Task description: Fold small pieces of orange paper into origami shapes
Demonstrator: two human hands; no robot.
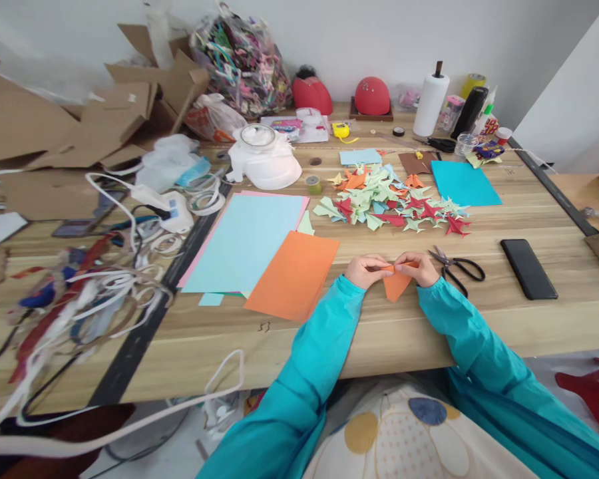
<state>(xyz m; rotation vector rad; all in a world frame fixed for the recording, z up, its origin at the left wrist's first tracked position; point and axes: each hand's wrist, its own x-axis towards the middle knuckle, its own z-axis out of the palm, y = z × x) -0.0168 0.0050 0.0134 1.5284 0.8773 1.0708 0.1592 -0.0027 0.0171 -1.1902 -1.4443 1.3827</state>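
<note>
Between my hands is a small folded piece of orange paper (395,286), its point hanging toward me. My left hand (367,271) pinches its upper left edge, and my right hand (418,267) pinches the upper right. Just right of my right hand lie black-handled scissors (462,267). Left of my left hand, an orange paper sheet (292,274) overlaps a stack of light blue and pink sheets (244,233). Beyond my hands spreads a pile of folded paper figures (389,196) in green, red, orange and blue.
A black phone (528,269) lies at the right, and a turquoise sheet (465,183) behind it. Tangled cords and ribbons (100,293) cover the left side. Cardboard (80,126), a bag of scraps (242,60) and a white bottle (430,103) stand along the back.
</note>
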